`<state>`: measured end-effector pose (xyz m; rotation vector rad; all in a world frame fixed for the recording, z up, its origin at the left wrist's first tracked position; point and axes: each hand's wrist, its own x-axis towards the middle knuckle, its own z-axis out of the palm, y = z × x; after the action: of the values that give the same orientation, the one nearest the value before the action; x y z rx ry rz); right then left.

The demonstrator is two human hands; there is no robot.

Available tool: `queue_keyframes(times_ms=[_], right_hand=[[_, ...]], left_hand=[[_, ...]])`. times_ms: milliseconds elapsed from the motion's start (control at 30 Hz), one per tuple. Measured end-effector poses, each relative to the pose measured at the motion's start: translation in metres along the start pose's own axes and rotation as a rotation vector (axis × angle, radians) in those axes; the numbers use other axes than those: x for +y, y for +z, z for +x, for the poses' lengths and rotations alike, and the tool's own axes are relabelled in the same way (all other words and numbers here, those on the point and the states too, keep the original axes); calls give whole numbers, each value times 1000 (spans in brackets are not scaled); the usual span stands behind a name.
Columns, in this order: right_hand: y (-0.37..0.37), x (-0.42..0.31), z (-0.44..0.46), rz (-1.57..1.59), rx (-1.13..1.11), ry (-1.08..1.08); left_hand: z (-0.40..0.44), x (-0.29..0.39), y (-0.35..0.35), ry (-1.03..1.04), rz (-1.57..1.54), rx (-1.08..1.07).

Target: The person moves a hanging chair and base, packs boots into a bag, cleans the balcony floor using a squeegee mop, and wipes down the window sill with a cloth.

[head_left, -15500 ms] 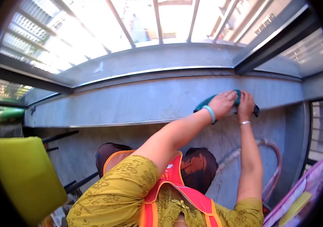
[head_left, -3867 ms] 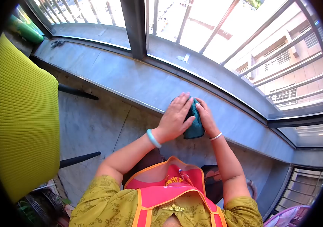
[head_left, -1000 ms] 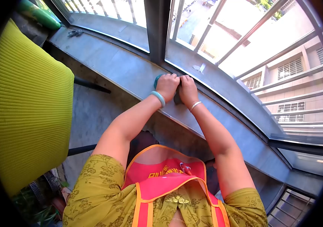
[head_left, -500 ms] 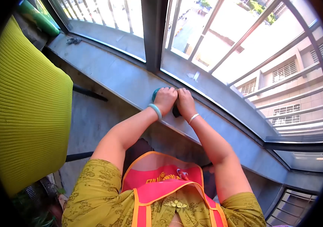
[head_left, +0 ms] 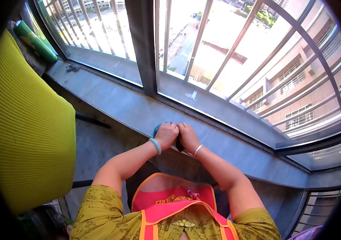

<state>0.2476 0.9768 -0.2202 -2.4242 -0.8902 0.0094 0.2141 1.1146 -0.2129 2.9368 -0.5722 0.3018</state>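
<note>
My left hand [head_left: 166,135] is closed, its knuckles up, around a bunched teal cloth [head_left: 156,129] that pokes out at its outer side. Pressed against it at the fingers, my right hand [head_left: 187,137] is closed too. A dark, cloth-like piece [head_left: 179,146] shows beneath and between the hands; whether it belongs to the teal cloth I cannot tell. Both hands are at the front edge of the grey stone windowsill [head_left: 130,110]. The fingertips and most of what they hold are hidden.
Behind the sill stand a dark window frame [head_left: 149,76] and metal bars [head_left: 228,50]. A yellow-green ribbed chair back [head_left: 34,128] is close on the left. A green roll-like object [head_left: 36,42] and a small dark clump [head_left: 73,68] are at the sill's far left.
Both hands have come back toward my body, from the middle of the sill to its front edge, still together. My view has tilted up, showing more outside the window.
</note>
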Motion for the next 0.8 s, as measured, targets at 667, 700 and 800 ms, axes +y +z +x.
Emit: queue_keyframes(times_ms=[667,700,800], right_hand=[[19,-5,-42,327,81,42],[10,-6,-38,485,20,186],[2,15,-18,541,63,300]], left_hand=[[-38,-13,1,27,-130,93],[-45,-18,-3,18,-138,83],[-62,-24,-13,57,-152,40]])
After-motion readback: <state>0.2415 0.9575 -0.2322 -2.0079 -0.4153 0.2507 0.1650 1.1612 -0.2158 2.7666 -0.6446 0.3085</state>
